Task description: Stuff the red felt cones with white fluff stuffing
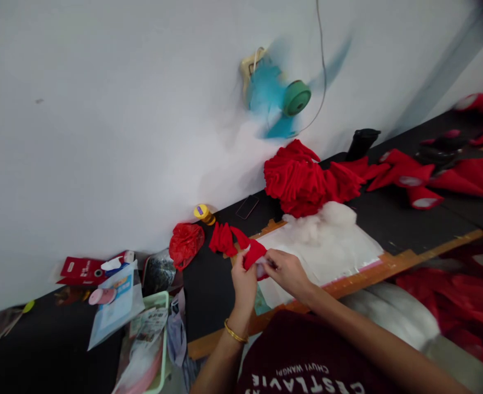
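Note:
My left hand (245, 279) is wrapped round a small red cloth piece (256, 251), holding it up over the front of the table. At the cloth's open end, my right hand (286, 269) is closed in a pinch on a bit of white stuffing (260, 269). My fingers hide part of both. A fluffy heap of white stuffing (326, 223) lies just beyond my right hand on a white plastic sheet (348, 257). More red cloth pieces (222, 239) rest on the table beyond my left hand.
A big stack of red cloth (293, 178) stands at the back by a spinning blue fan (274, 93). Along the wall are a phone (247, 207), a yellow jar (204, 214) and a red plastic bag (186, 244). A green basket (164, 328) sits left; stuffed red pieces (409, 178) lie right.

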The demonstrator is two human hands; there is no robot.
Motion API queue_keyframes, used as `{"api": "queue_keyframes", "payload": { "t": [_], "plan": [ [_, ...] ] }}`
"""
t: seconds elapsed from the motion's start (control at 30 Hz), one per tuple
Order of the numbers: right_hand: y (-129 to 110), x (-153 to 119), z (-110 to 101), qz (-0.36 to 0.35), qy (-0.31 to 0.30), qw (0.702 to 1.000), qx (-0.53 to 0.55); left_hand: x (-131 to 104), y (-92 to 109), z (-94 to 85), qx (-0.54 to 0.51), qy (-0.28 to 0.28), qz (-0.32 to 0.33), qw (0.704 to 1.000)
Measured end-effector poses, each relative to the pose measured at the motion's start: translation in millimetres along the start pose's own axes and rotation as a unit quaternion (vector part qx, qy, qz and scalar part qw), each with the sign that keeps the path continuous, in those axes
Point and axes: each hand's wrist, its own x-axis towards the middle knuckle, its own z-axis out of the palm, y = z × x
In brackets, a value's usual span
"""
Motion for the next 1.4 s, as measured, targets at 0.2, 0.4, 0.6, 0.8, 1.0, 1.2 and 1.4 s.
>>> {"api": "queue_keyframes", "payload": {
  "t": [0.2,0.4,0.6,0.8,1.0,1.2,1.4],
  "plan": [
    [5,4,-3,0.043,0.053,0.997,0.017,-3,7,-1.5,0.005,0.020,0.045,0.999],
    [9,15,-5,0.008,0.017,0.993,0.118,-6,9,5.3,0.001,-0.025,0.074,0.997],
    [7,11,6,0.025,0.021,0.974,0.222,3,10,6.0,-0.027,-0.011,0.047,0.999],
    [7,10,10,0.079,0.038,0.959,0.269,5,13,4.8,-0.023,-0.052,0.059,0.997],
    [9,15,-4,0.034,-0.008,0.962,0.271,8,3,-1.4,-0.007,-0.100,0.091,0.991],
    [14,12,-4,0.077,-0.080,0.940,0.321,5,11,-4.8,0.001,-0.144,0.108,0.984],
    [17,13,2,0.089,0.077,0.983,0.140,3,6,-2.9,0.114,-0.039,0.162,0.979]
  ]
}}
